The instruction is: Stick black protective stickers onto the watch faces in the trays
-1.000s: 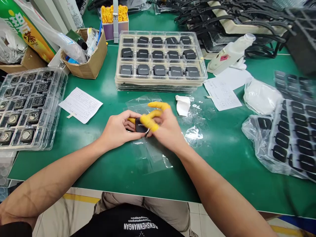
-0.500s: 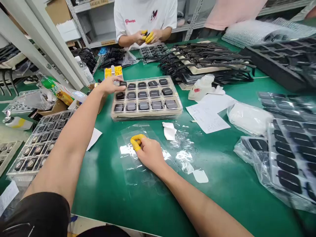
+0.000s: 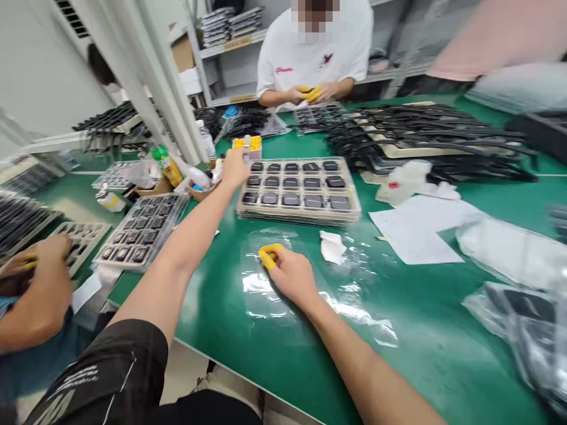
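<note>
My left hand [image 3: 235, 169] is stretched out to the left back corner of a clear tray [image 3: 301, 219] of black, rounded square pieces. Its fingers are closed at a slim, pale upright thing [image 3: 247, 147] in front of a small yellow box [image 3: 254, 145]; the grip is partly hidden. My right hand [image 3: 290, 271], with yellow finger covers, rests curled over clear plastic sheets [image 3: 266, 304]. Thumb and forefinger are bent together, and whatever they hold is hidden. A crumpled white tissue [image 3: 332, 247] lies right of it.
Across the table a person [image 3: 314, 65] works with yellow-covered fingers. Another person's arm [image 3: 48, 289] reaches in at left beside a tray of watch-like parts [image 3: 140, 229]. Stacked black strips [image 3: 425, 136], papers [image 3: 420, 227] and bagged pieces [image 3: 522, 319] lie right.
My left hand has left the black piece at the tray's corner and moved to the slim pale thing. My right hand keeps its curled pose. The whole view has swung left.
</note>
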A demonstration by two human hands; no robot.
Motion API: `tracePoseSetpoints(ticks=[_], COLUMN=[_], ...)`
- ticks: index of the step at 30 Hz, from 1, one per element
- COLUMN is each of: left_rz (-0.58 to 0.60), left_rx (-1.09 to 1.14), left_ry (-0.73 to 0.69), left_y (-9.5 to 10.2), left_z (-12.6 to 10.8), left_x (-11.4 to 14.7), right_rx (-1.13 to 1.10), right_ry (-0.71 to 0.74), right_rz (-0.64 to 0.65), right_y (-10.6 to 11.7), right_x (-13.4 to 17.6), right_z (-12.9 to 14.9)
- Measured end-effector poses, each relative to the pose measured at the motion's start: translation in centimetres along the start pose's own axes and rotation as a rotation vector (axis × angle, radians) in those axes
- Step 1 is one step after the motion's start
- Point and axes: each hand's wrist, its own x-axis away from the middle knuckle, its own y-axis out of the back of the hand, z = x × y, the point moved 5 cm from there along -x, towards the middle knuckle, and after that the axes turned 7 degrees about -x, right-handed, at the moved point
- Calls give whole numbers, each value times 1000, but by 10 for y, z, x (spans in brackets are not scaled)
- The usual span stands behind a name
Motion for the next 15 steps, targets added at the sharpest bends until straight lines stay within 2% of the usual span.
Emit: tracePoseSetpoints(ticks=[2, 4, 6, 8, 10, 12, 13, 15], left_rz=[-11, -43, -147, -313, -424, -409, -377, -321], left_rx=[11, 21, 28, 55, 143, 305, 396, 560], left_ry=[34, 118, 290, 517, 755, 937, 1003, 1097], left_y=[25, 61, 107, 152, 179, 185, 183, 177], left_z=[20, 53, 97, 143, 182, 208, 216, 225], left_x=[44, 103, 169, 234, 285, 313, 318, 319], right_rx=[-64, -150, -315, -624, -1043, -1428, -1523, -1470], right_ry=[0, 11, 39, 81, 112, 100, 81, 143], right_rz=[-5, -90, -242, -330, -244, -42, 58, 221], right_y=[-1, 4, 16, 30, 40, 47, 52, 64], right_x=[-1, -1, 2, 13, 32, 62, 80, 117], right_z=[-5, -5, 4, 26, 64, 114, 139, 184])
